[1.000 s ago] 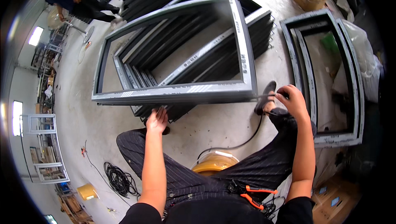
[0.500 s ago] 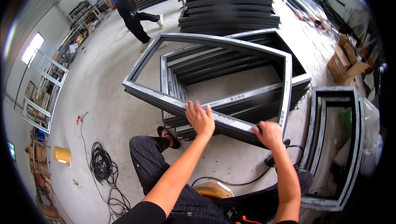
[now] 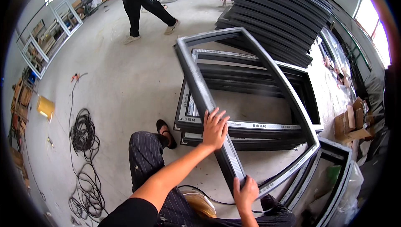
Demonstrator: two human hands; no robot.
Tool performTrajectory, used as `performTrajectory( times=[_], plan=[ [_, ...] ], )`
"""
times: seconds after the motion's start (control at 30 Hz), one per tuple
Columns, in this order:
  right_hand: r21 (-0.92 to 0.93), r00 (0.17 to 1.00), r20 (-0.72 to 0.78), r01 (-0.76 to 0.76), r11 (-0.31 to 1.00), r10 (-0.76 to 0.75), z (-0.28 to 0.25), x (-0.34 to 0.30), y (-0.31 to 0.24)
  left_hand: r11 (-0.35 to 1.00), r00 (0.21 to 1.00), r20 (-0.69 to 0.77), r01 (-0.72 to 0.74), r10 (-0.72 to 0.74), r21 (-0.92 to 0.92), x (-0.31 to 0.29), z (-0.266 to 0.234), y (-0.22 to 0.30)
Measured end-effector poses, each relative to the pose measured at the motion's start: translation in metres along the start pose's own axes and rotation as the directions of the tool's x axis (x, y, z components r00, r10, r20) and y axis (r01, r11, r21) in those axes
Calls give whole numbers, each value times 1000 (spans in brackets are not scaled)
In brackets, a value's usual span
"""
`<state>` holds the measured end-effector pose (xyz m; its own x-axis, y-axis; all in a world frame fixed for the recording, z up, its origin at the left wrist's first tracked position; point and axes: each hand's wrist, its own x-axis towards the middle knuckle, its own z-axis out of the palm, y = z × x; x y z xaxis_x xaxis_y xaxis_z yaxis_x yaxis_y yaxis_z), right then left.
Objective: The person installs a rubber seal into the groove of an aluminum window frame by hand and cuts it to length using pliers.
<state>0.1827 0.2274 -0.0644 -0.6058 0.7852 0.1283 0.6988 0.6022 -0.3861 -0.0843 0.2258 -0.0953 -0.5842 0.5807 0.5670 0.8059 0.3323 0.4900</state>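
I hold a large dark grey metal window frame [image 3: 275, 81] lifted and tilted above a stack of similar frames [image 3: 250, 129] on the floor. My left hand [image 3: 215, 129] grips the frame's near side rail partway along. My right hand [image 3: 245, 194] clasps the same rail at its near corner, close to my body. My striped trouser leg [image 3: 146, 160] and black shoe [image 3: 166, 133] stand just left of the stack.
Another frame [image 3: 334, 172] lies at the lower right beside cardboard boxes [image 3: 353, 124]. A tall pile of dark profiles [image 3: 284, 14] fills the back. Coiled black cable [image 3: 83, 131] lies on the concrete floor at left. A person [image 3: 142, 1] walks at the far end. Racks [image 3: 46, 35] line the left wall.
The frame has swung round so its near rail now runs away from me. My left hand moved further up the rail; my right hand shifted to the near corner. The view turned left.
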Motion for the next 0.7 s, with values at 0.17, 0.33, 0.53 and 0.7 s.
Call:
performTrajectory(
  times=[0.17, 0.33, 0.53, 0.7],
  plan=[
    [216, 991, 125, -72, 974, 46, 27, 29, -51, 994, 999, 21, 32, -34, 102, 45, 16, -48],
    [328, 989, 144, -61, 943, 14, 47, 56, -58, 875, 890, -3, 448, -456, -183, 27, -16, -45],
    [450, 964, 251, -193, 872, 85, 58, 65, -87, 544, 505, 447, 838, -738, -50, -121, -58, -34],
    [599, 974, 220, -177, 781, 52, 98, 76, -108, 93, 353, 599, 902, -718, -421, -194, -42, -22]
  ],
)
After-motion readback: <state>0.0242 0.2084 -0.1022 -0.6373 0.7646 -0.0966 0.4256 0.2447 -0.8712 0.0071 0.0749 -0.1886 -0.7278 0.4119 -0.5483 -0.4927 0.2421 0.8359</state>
